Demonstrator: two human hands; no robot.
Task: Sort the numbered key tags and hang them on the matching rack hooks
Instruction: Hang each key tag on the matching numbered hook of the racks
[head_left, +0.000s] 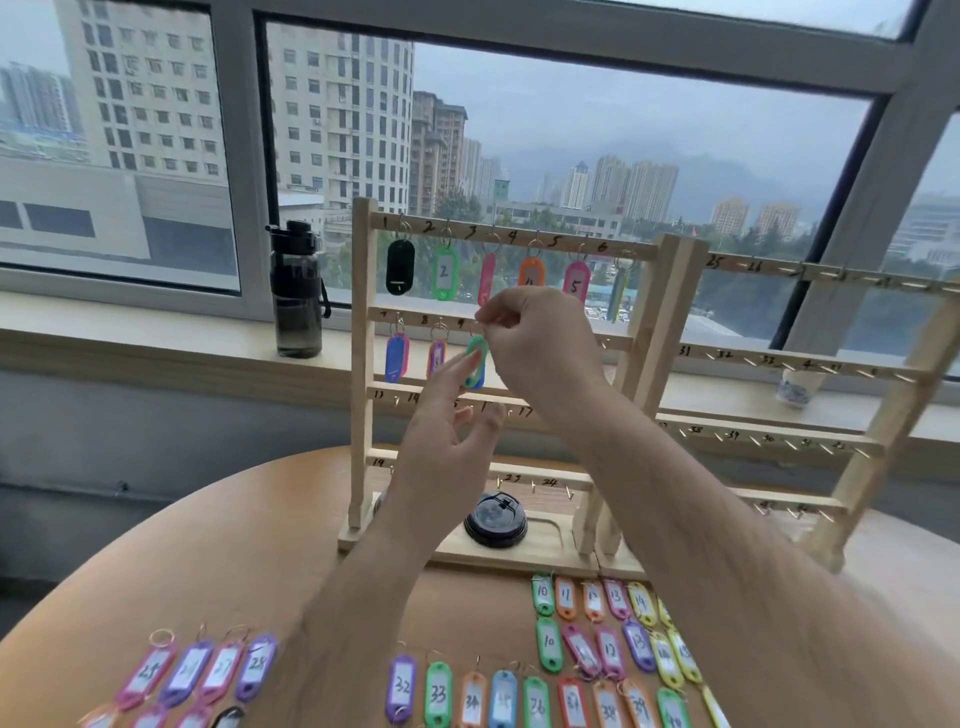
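Head view. The right hand (540, 343) pinched the metal ring of a green key tag (475, 364) between thumb and forefinger. It did so at the hook marked 9, on the second bar of the near rack (362, 364), centre of the frame. The left hand (447, 436), its fingers (457, 371) straight and slightly spread, touched the tag body from below. Whether the ring had passed over the hook could not be told, and the tag's own number was not visible.

Risks, as judged: the ring was thin and the hook small, so letting go before the ring seated would probably drop the tag to the rack base, near the black lid (496, 525). A push from the left fingers might swing the neighbouring tag (437, 358) under 8, or rock the light wooden frame. With the number hidden, a mismatch with hook 9 could not be excluded.

Legible writing: 1 to 6 on the top bar, 8 and 9 on the second, 17 on the third, and 19, 23, 24 on the lowest. The second rack (883, 415), right of frame, bore 25, 26, 31, 32, 39. Two hanging tags read 2 (444, 273) and 5 (575, 283). On the surface (234, 545), loose tags read 10 (543, 592), 11, 13, 14 at lower right, 32 and 33 (438, 693) at lower centre, and 25 (148, 675) and 28 at lower left. No brand was readable on the dark bottle (296, 291), upper left.
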